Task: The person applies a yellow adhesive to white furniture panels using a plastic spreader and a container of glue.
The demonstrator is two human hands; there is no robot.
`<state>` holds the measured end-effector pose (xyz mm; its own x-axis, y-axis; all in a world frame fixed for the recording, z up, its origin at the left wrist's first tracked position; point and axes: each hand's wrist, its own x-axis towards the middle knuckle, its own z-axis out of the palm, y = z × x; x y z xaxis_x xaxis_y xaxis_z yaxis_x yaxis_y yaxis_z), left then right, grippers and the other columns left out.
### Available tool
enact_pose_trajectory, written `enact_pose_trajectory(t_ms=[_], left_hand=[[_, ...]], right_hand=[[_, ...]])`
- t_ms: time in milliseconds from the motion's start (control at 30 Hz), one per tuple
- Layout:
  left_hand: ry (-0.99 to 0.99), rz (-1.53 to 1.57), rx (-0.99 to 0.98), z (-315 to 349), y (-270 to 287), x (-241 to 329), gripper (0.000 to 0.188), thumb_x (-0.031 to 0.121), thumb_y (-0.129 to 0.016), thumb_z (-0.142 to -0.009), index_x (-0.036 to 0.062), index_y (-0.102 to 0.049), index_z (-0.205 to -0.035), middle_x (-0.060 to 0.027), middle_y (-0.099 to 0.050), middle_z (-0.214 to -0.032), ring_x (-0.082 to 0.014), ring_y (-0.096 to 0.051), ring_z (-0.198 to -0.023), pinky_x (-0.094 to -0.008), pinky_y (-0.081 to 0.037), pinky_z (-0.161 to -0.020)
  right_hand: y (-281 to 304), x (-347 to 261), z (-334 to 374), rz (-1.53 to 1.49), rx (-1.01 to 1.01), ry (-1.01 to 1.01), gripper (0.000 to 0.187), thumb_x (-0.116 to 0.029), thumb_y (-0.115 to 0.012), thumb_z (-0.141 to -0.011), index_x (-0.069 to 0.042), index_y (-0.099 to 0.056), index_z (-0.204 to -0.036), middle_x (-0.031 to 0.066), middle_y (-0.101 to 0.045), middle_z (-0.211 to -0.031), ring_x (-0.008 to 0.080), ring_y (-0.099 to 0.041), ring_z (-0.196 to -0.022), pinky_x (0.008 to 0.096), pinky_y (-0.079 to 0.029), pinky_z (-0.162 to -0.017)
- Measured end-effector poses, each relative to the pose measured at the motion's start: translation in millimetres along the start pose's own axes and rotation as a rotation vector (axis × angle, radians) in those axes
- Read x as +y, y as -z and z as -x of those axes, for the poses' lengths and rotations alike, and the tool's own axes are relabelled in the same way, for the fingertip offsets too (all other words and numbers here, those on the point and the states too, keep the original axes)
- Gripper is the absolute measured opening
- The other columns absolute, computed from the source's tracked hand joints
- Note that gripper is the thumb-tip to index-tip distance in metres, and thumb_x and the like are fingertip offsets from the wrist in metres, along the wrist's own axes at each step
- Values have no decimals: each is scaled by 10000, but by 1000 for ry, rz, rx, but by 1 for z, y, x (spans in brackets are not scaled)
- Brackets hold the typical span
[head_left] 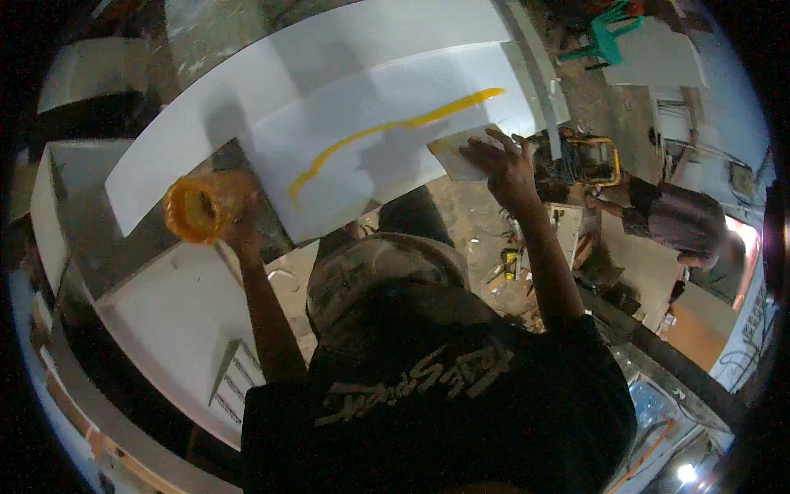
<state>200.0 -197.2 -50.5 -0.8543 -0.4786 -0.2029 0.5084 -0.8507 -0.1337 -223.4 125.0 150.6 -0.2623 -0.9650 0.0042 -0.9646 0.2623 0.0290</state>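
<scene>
The white panel bears one unspread yellow streak, left fingers wrapped round a jar left of it, right fingers pinching a card at its near edge.

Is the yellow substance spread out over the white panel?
Not spread out: the yellow substance lies in one narrow, curving strip.

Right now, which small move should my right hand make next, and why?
I would probably bring the flat piece in your right hand to the yellow streak: it lies as a narrow line on the white panel, the piece is nearby, and your left hand holds the yellowish container.
</scene>
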Motion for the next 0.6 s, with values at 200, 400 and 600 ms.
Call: enact_pose_trajectory(t_ms=[200,400,600], left_hand=[[-877,-1321,403,-12,-12,-38,689,215,-752,-833,-21,-389,-1369,-149,-462,-1349,-312,-441,-1237,-451,-387,-1064],[-1103,-1467,552,-38,-64,-73,691,158,-779,-812,-43,-395,-1350,-170,-485,-1344,-296,-476,-1222,-428,-415,-1044],[-1384,-1600,681,-60,-86,-107,653,117,-784,-808,-69,-423,-1319,-185,-537,-1298,-296,-547,-1158,-407,-458,-1009]], right_hand=[[-16,91,-10,-3,-62,-83,623,31,-525,-762,-312,-621,-1273,-24,-605,-1317,213,-506,-1268,485,-337,-1068],[-51,143,-27,-64,8,16,659,59,-506,-722,-276,-619,-1278,19,-616,-1297,225,-525,-1256,470,-354,-1093],[-67,167,-36,-129,72,82,661,58,-505,-705,-266,-626,-1269,17,-606,-1312,229,-510,-1272,464,-375,-1080]])
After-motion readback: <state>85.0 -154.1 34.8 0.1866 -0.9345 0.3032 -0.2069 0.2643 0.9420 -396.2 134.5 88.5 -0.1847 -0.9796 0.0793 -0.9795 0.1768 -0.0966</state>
